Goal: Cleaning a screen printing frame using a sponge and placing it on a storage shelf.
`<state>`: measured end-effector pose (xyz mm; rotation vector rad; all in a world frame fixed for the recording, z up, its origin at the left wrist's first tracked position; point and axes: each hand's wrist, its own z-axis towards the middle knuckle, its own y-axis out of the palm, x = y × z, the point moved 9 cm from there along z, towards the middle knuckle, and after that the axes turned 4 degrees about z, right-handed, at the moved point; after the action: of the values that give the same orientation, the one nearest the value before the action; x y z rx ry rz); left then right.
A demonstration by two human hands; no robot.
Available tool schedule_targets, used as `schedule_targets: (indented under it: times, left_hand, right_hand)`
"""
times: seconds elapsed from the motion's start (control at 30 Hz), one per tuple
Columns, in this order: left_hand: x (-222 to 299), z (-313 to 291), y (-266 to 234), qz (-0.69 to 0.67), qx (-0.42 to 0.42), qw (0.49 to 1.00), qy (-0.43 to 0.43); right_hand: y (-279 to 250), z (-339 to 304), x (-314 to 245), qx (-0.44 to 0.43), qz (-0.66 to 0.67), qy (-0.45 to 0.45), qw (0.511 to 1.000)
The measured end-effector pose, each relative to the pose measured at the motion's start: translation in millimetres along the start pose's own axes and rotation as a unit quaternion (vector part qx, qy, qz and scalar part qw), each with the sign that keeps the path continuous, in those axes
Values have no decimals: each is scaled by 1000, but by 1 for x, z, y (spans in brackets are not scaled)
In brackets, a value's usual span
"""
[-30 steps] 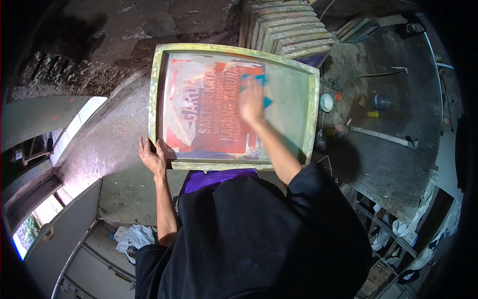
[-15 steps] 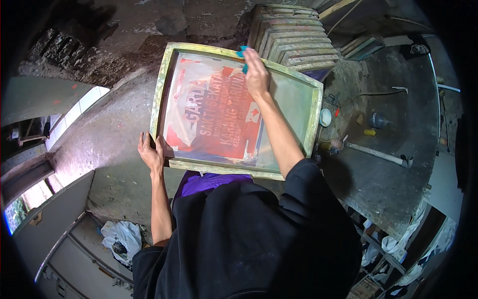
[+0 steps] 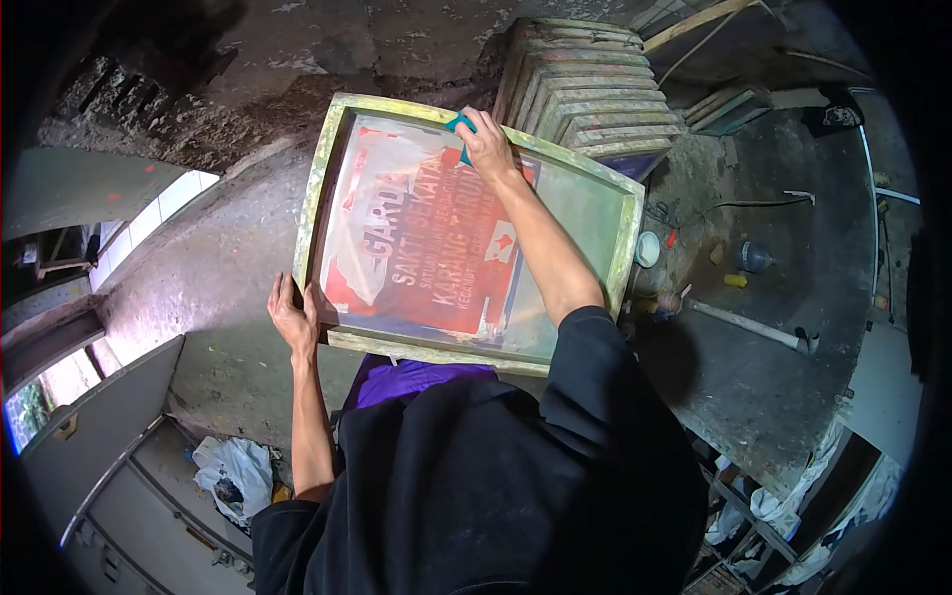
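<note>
A wooden screen-printing frame (image 3: 318,188) with worn yellow-green edges tilts in front of me. Its mesh (image 3: 372,268) has a red area with pale lettering and a greenish strip at the right. My left hand (image 3: 295,319) grips the frame's left side near the lower corner, thumb inside the rim and fingers outside. Up at the far edge, my right hand (image 3: 488,147) is closed on a small teal pad (image 3: 460,126), touching the inner side of the frame. Whether the pad is a sponge or cloth I cannot make out.
Several similar frames (image 3: 605,94) stand stacked beyond the far right corner. On the grey surface to the right are a white cup (image 3: 648,248), a yellow object (image 3: 735,281), a clear bottle (image 3: 756,250) and a pale pipe (image 3: 744,322). A white plastic bag (image 3: 234,476) lies at the lower left.
My right hand has slid a little to the left along the far edge with the teal pad. My left hand keeps its grip on the frame.
</note>
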<state>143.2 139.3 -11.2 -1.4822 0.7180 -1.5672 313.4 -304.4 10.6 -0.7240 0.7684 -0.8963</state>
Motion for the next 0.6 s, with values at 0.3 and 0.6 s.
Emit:
schedule_targets:
  times: [0.3, 0.6]
  left_hand:
    - [4, 0, 0, 17, 11, 999, 34]
    - [2, 0, -1, 23, 19, 999, 38]
  right_hand:
    - [-70, -56, 41, 67, -91, 110, 987]
    - [-120, -120, 86, 124, -105, 296, 941]
